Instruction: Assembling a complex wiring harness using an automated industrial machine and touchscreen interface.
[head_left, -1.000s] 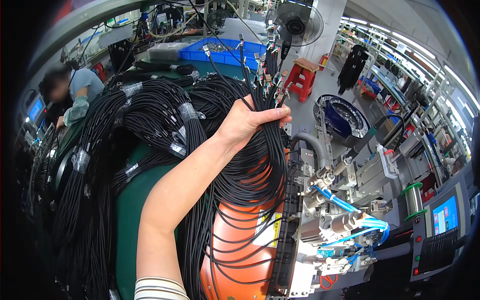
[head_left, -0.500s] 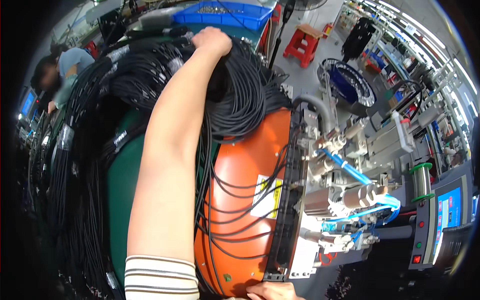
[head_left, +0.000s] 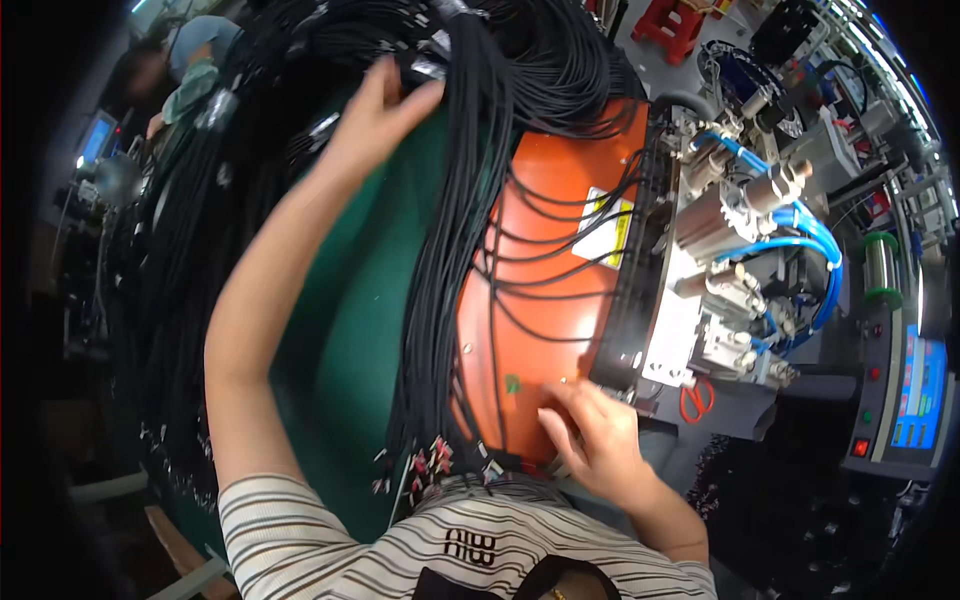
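A thick bundle of black cables [head_left: 440,270] runs from the far heap toward me, along the seam between a green surface [head_left: 350,290] and an orange panel [head_left: 540,300]. Its near ends carry small red and white connectors [head_left: 432,460], close to my body. My left hand [head_left: 385,115] is open, thumb and fingers spread, just left of the bundle's far part and near a silvery wrap [head_left: 430,70]. It holds nothing that shows. Over the orange panel's near right corner, my right hand [head_left: 600,435] has loosely bent fingers, thumb apart, with nothing visible in it.
Several single cables cross the orange panel to a machine with metal cylinders [head_left: 715,225] and blue air tubes [head_left: 830,250]. Red-handled scissors [head_left: 697,399] lie beside it. A control box with a screen [head_left: 915,400] stands right. More cables hang left; a person [head_left: 195,75] sits far left.
The view has tilted down toward my body. My left hand has come back from the far cable heap and spread open. A thick cable bundle now stretches toward me. More of my right hand shows.
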